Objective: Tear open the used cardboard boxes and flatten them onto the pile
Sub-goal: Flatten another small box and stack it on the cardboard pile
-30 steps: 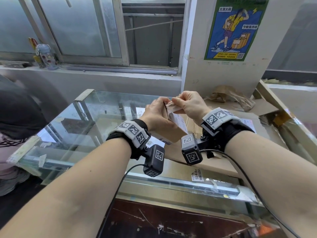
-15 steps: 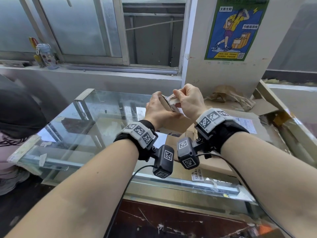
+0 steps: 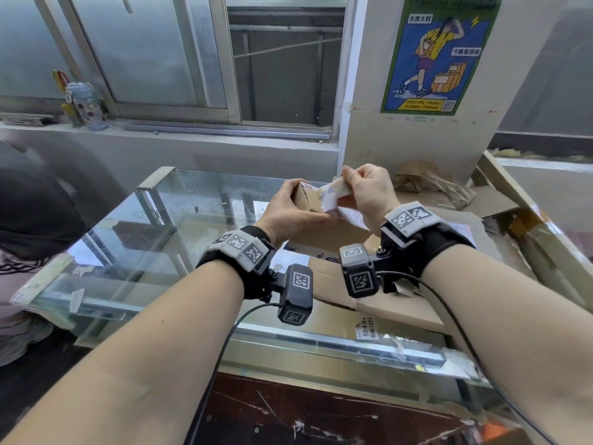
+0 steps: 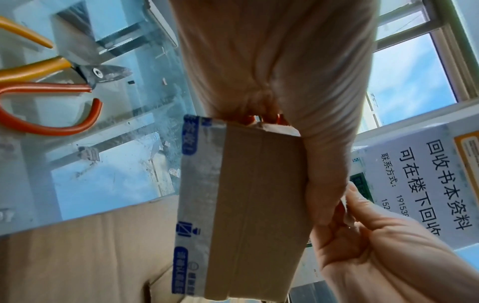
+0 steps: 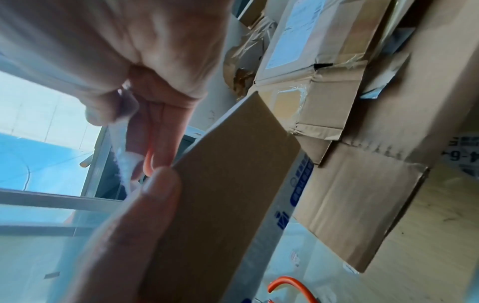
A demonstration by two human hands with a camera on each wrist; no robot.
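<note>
Head camera: we held a small brown cardboard box [image 3: 313, 200] in the air above a glass counter [image 3: 160, 226], our left hand [image 3: 288, 210] wrapped around its body and our right hand [image 3: 369, 194] pinching a strip of whitish printed tape [image 3: 333, 192] peeled up from its top. Flattened cartons [image 3: 401, 303] lay on the counter below the wrists.

Left wrist camera: the box [image 4: 249, 215] showed plain kraft sides with a clear tape band printed in blue along one edge. Our left hand [image 4: 279, 67] clasped its far end, and the right hand [image 4: 376, 252] had curled fingers nipping the tape. Orange-handled scissors [image 4: 51, 86] lay on the glass.

Right wrist camera: the box [image 5: 223, 201] stood tilted before the pile of opened cartons [image 5: 350, 184]; our right hand [image 5: 124, 61] kept thumb and fingers closed on the tape [image 5: 124, 139].
</note>
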